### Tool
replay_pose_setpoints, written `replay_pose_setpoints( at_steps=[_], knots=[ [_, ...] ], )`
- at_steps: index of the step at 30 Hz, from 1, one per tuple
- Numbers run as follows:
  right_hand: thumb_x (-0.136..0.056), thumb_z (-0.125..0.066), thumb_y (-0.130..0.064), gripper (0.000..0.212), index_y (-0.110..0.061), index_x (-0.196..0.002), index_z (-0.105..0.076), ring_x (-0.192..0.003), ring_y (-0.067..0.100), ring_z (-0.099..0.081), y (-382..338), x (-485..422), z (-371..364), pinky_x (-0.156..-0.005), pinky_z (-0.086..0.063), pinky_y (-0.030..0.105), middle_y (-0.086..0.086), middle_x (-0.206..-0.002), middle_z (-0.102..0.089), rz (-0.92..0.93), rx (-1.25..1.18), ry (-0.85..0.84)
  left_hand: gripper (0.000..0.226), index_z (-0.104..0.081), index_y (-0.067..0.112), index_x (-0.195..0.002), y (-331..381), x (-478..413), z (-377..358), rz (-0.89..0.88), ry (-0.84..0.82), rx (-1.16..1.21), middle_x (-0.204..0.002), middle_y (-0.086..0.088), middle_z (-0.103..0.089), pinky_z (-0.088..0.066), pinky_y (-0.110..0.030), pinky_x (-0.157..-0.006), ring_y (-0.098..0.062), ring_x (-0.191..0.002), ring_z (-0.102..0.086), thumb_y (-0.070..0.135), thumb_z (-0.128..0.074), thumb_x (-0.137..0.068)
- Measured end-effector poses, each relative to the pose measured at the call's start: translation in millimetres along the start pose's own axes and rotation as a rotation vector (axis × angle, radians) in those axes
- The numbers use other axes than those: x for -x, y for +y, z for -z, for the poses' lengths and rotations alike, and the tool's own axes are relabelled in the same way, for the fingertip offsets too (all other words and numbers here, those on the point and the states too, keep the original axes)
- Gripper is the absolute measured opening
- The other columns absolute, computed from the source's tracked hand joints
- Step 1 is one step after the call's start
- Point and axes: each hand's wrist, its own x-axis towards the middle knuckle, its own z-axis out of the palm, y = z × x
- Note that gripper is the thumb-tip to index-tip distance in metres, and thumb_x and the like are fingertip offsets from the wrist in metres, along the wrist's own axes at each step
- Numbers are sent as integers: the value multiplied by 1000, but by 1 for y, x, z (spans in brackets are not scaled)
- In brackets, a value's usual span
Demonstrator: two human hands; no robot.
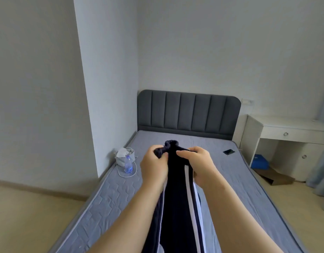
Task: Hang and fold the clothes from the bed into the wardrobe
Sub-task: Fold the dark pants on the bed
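Note:
Dark navy track trousers (175,203) with white side stripes hang down from my two hands, held up above the grey bed (106,198). My left hand (153,165) grips the bunched elastic waistband on the left. My right hand (195,163) pinches the waistband on the right, thumb on top. The trouser legs drop out of view at the bottom edge. No wardrobe shows in this view.
A grey drawstring bag (125,156) with a water bottle (128,166) and a white cable sits at the bed's left edge. A phone (228,152) lies near the right edge. A white desk (289,130) stands to the right, with a blue box (259,161) and cardboard beneath.

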Motion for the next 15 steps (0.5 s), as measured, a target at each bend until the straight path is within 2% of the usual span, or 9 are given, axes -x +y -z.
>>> replay_pose_setpoints(
  at_steps=[2,5,8,10,12,14,15],
  knots=[
    [-87,-63,-19,15,-4,-85,-60,-63,19,-65,-2,1,-5,-61,-51,31,9,-73,-67,16,-66,-41,16,-62,19,-99,1,0,0,-17,-51,36,-92,1,-64,-45,-29,-81,-21,-93,-60,10,-57,-87],
    [-99,-42,-29,38,-3,-85,-66,-74,22,-67,0,3,-8,-69,-52,33,9,-74,-72,-9,-293,-116,16,-59,24,-102,6,-4,7,-2,-158,121,-102,2,-65,-43,-28,-87,-17,-100,-59,22,-59,-86],
    [-101,-32,-28,46,2,-98,-67,-94,25,-65,2,5,-12,-75,-51,32,15,-96,-72,-28,-441,-157,43,-53,32,-110,9,-4,13,-48,-355,169,-106,11,-63,-43,-27,-93,-8,-106,-57,44,-64,-70],
    [-98,-31,-22,44,5,-107,-64,-102,28,-63,-1,9,-14,-82,-49,33,20,-109,-68,-36,-528,-211,56,-45,37,-116,10,-4,19,-158,-426,98,-109,19,-59,-41,-18,-91,1,-105,-55,36,-74,-68],
    [-84,-41,-11,36,5,-105,-66,-95,26,-66,-7,15,-16,-75,-53,30,17,-108,-69,-15,-577,-278,65,-42,35,-123,9,-11,24,-246,-404,30,-112,19,-57,-40,-16,-89,0,-104,-54,16,-76,-71],
    [-72,-47,-1,31,1,-94,-70,-84,18,-70,-11,20,-18,-62,-55,23,12,-101,-71,12,-553,-312,60,-46,37,-112,12,-18,30,-312,-332,37,-104,20,-57,-42,-15,-83,-2,-97,-55,1,-69,-71],
    [-76,-42,6,32,-2,-89,-70,-84,16,-70,-12,23,-20,-61,-54,21,10,-103,-70,32,-510,-300,56,-47,39,-103,16,-20,31,-338,-304,65,-98,20,-56,-43,-12,-77,0,-90,-55,-3,-64,-70]
  ],
)
